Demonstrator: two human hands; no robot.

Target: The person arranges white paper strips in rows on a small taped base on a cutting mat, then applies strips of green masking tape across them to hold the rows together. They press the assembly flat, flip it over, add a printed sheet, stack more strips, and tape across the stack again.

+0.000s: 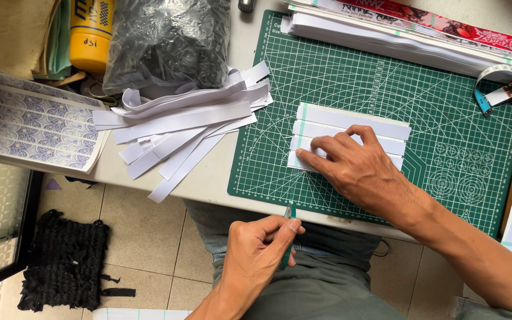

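White paper strips (351,127), stacked in a few overlapping layers with a thin green line near their left ends, lie on the green cutting mat (386,83) directly under the right hand (357,166). Right hand flat, palm down, fingers spread and pressing the stack, fingertips at its lower-left corner; not gripping, just holding it down. Left hand (262,243) sits nearer the body, off the table (208,178) edge over the lap, clenched around a slim green-handled knife (287,237), tip pointing up toward the mat's near edge, just short of the strips. Left of the right hand, a loose pile of cut white paper offcuts (179,124) spills across the mat's left edge onto the table. Beyond that pile, a dark plastic bag (167,41) and a yellow bottle (90,35). Far left, patterned blue-white sheets (37,127). Beyond the right hand, a stack of white sheets (386,38); to its right, a coiled measuring tape (499,83).
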